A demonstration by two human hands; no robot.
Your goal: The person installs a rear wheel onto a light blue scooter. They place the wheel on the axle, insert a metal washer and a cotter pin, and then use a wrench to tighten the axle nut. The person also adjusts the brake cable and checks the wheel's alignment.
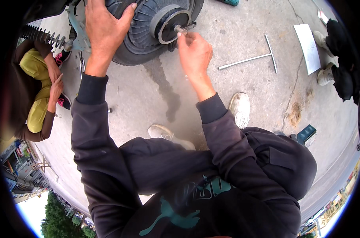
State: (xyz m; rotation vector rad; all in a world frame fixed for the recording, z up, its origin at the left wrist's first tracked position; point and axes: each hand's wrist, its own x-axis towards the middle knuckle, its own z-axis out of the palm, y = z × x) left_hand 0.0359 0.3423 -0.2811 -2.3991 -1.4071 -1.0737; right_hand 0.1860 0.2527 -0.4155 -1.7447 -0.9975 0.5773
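Observation:
A scooter-type wheel with a black tyre (129,58) and a ribbed dark hub (142,24) lies at the top centre. My left hand (102,33) rests against the tyre's left side, thumb spread away from the fingers, whose tips run past the picture's upper edge. From the hub's round centre a short metal axle (177,28) sticks out. Thumb and forefinger of my right hand (196,53) pinch a small metal part (182,31) at the axle's end; its exact kind is partly hidden by the fingers.
A T-handle wrench (247,60) lies right of the wheel, near a white sheet (308,48). Another person (39,91) crouches at the left beside a coil-spring shock absorber (45,35) and a hand tool (81,63). Someone's shoes (326,75) stand at the right. A dark box-like object (306,135) sits by my knee.

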